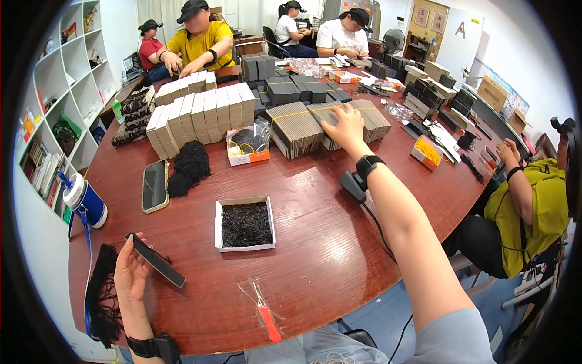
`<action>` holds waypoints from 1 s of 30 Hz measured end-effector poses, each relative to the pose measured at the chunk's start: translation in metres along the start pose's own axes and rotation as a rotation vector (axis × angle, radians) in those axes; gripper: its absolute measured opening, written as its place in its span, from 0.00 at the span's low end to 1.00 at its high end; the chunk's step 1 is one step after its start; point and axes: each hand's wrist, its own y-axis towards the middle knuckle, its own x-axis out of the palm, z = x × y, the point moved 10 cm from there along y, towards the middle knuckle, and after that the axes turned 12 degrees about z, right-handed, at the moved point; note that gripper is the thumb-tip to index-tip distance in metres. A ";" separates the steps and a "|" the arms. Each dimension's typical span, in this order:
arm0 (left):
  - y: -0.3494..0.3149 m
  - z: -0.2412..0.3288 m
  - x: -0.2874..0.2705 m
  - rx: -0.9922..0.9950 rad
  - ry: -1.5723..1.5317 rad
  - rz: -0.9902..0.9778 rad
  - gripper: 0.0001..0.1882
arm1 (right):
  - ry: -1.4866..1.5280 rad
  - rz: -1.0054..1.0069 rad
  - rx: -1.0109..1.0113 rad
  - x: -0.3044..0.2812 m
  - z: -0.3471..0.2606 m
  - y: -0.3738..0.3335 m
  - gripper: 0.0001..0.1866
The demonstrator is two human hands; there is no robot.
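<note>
My left hand (132, 270) is closed on a narrow, flat black card strip (157, 262), held tilted over the left side of the table. At the far middle, my right hand (347, 128) lies with its fingers apart across the top of grey card bundles (297, 130) strapped with yellow bands. Whether its hidden fingertips pinch a card is unclear. Between my hands stands a shallow white box (273, 236) filled with black threads (244, 223). A tool with a red handle (270, 324) and thin metal prongs lies near the front edge.
Left on the table are a phone (156, 186), a black thread heap (189, 168), a blue-white jug (85, 200) and black tassels (103, 297). White block stacks (203, 115) stand behind. A black cabled device (353, 185) sits beneath my right forearm. A co-worker (527, 206) sits at the right.
</note>
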 end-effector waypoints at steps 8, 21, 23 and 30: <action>-0.006 0.001 -0.004 -0.019 -0.013 0.057 0.15 | 0.072 0.163 -0.072 -0.013 0.012 -0.003 0.24; -0.002 0.000 -0.004 -0.021 -0.058 0.050 0.12 | 1.043 0.014 1.054 0.025 0.232 -0.031 0.38; 0.001 -0.003 0.002 -0.012 0.001 0.031 0.15 | 1.053 -0.114 1.017 0.030 0.234 -0.027 0.34; -0.011 0.004 -0.003 -0.033 -0.006 0.057 0.14 | 0.821 -0.415 0.762 0.054 0.172 -0.022 0.32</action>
